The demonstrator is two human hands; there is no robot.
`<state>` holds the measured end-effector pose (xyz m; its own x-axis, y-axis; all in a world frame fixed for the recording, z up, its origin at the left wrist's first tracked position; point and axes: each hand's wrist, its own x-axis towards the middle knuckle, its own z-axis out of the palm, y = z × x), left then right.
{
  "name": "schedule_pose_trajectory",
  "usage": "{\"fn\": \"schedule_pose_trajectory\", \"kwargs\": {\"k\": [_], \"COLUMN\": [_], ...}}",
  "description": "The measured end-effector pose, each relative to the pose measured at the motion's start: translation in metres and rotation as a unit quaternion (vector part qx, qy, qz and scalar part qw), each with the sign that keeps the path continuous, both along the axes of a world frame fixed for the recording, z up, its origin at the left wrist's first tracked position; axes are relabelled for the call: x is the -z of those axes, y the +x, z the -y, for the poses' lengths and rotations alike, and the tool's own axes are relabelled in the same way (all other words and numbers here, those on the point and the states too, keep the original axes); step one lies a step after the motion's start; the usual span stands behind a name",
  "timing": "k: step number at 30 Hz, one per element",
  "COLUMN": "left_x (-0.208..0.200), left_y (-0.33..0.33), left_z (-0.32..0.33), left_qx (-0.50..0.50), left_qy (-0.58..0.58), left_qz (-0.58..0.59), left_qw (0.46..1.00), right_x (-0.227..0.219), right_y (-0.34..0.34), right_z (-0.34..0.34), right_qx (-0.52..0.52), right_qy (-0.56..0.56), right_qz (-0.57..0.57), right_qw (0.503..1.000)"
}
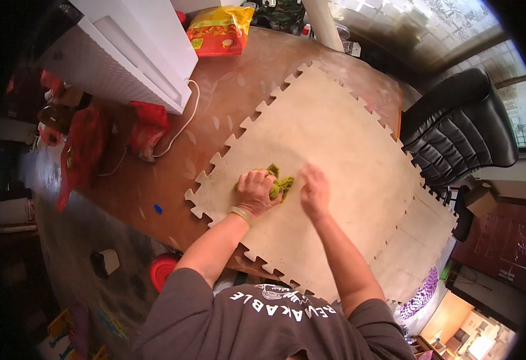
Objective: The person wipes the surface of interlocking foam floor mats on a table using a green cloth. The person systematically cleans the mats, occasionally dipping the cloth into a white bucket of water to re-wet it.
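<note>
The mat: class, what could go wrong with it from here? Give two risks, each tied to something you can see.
1. The mat might sag or tip, as its near edge seems to overhang the table.
2. It could slide if the left hand pushes hard with the cloth: the right hand is blurred, and does not clearly hold the mat down.
</note>
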<state>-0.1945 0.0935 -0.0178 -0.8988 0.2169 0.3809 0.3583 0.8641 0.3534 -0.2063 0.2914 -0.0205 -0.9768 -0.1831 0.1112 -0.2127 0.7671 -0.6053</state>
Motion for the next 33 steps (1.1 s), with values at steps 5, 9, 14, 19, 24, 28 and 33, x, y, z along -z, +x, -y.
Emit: {"fn": "schedule_pose_trajectory", "kwargs": {"k": [5, 9, 14, 19, 24, 28, 33], "left_x": [-0.007, -0.011, -0.01, -0.007, 0.002, 0.0, -0.007], "left_y": [-0.005, -0.011, -0.066, -0.158, -0.24, -0.247, -0.179], "left_z": [-0.006, -0.001, -0.005, -0.034, -0.056, -0.065, -0.046], "left_qx": [0.006, 0.034, 0.093, 0.072, 0.038, 0.007, 0.049], "left_qy": [-0.021, -0.026, -0.017, -0.069, -0.07, -0.08, -0.07], "left_qz": [0.007, 0.006, -0.002, 0.012, -0.021, 0.016, 0.038], "left_qw": [1.0, 0.999, 0.996, 0.995, 0.997, 0.997, 0.996], "right_x": [0.009, 0.007, 0.01, 0.011, 0.002, -0.001, 0.0], "right_y": [-0.048, -0.046, -0.047, -0.044, -0.045, -0.048, -0.049], "right_z": [-0.022, -0.014, -0.015, -0.018, -0.013, -0.015, -0.015], "right_qx": [0.1, 0.096, 0.094, 0.09, 0.08, 0.078, 0.082], "right_qy": [0.178, 0.208, 0.222, 0.216, 0.203, 0.213, 0.216], "right_qz": [-0.094, -0.044, -0.029, -0.023, 0.0, 0.014, 0.014], "right_qw": [0.975, 0.972, 0.97, 0.972, 0.976, 0.974, 0.973]}}
